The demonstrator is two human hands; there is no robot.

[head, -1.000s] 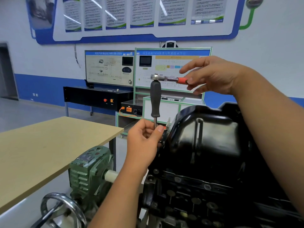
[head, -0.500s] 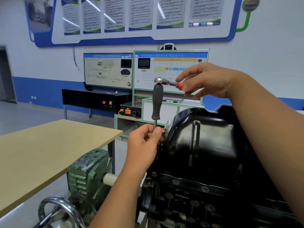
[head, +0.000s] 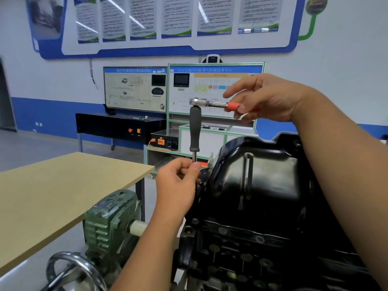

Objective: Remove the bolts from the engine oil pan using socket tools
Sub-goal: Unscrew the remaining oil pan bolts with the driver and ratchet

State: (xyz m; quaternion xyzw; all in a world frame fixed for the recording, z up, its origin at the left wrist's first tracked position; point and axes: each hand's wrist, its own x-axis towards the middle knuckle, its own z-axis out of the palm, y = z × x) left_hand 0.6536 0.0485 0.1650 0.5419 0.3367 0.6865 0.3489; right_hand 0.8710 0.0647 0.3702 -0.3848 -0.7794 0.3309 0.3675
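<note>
The black oil pan sits on top of the engine block at centre right. A black-handled socket driver stands upright at the pan's left edge, its lower shaft pinched by my left hand. A silver ratchet with a red handle lies level on top of the driver. My right hand pinches the ratchet's red grip with thumb and fingertips. The socket and the bolt under it are hidden behind my left hand.
A beige table stands at the left. A green gearbox with a chrome handwheel sits below it, beside the engine. Training panels and a black console stand along the far wall.
The ratchet handle has swung a little back and forth in my right hand while the driver stayed upright. My left hand kept its hold on the shaft.
</note>
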